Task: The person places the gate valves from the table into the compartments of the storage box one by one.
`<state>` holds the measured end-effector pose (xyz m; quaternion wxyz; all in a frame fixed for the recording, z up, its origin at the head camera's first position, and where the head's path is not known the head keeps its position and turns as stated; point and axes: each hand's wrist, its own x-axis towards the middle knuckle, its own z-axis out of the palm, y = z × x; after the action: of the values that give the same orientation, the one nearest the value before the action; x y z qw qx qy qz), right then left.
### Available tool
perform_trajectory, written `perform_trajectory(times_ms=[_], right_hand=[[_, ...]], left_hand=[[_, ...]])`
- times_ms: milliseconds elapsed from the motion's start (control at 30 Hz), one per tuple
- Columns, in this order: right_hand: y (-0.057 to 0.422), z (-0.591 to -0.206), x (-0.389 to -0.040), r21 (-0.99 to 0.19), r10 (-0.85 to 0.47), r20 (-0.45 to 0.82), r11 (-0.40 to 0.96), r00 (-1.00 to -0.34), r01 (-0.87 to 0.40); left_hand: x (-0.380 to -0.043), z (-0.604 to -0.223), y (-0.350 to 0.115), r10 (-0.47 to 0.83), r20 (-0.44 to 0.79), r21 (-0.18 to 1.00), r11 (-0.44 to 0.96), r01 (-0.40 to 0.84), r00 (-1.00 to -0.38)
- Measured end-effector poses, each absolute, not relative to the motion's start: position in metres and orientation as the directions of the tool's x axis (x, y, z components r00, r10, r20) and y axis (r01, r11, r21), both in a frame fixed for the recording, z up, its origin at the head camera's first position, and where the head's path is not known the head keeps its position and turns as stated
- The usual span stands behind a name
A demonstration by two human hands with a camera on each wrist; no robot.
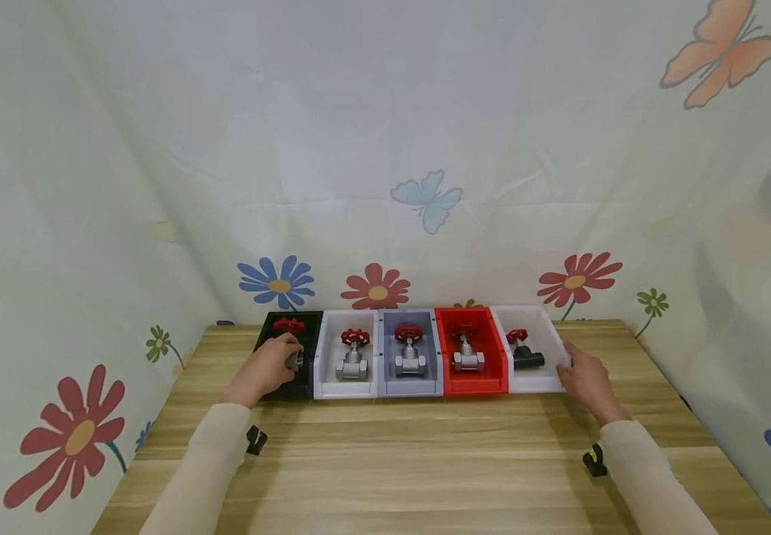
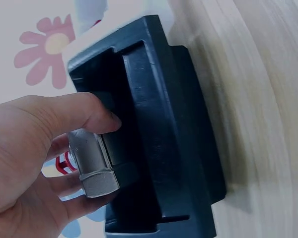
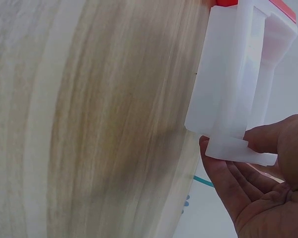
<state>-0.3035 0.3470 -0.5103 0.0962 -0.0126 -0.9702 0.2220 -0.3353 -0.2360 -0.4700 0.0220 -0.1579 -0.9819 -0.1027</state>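
Observation:
My left hand reaches into the black bin at the row's left end and grips a metal gate valve by its body, thumb on one side and fingers behind. The valve's red handwheel shows beyond the fingers in the head view. At the other end of the row, my right hand pinches the side wall of a white bin, thumb inside and fingers outside. In that bin lies a dark-bodied valve with a red handwheel, tilted over.
Between the end bins stand another white bin, a grey bin and a red bin, each with a red-wheeled metal valve. The bins sit along the back of a wooden table, against a flower-patterned curtain.

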Motion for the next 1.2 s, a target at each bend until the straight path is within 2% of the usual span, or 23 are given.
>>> perform_trajectory(times_ms=[200,800,1200], right_hand=[[0.348,-0.511,-0.304,-0.436,0.070,0.166,0.900,-0.984,-0.010],[0.347,-0.510,-0.302,-0.429,0.070,0.183,0.903,-0.981,-0.016],[0.345,-0.511,-0.302,-0.430,0.080,0.190,0.903,-0.979,-0.009]], left_hand=[[-0.344,-0.482,-0.241,0.358,0.125,0.189,0.907,0.377,-0.925],[-0.355,-0.501,-0.244,0.344,0.082,0.222,0.908,0.354,-0.935],[-0.359,-0.510,-0.244,0.388,0.110,0.200,0.893,0.403,-0.915]])
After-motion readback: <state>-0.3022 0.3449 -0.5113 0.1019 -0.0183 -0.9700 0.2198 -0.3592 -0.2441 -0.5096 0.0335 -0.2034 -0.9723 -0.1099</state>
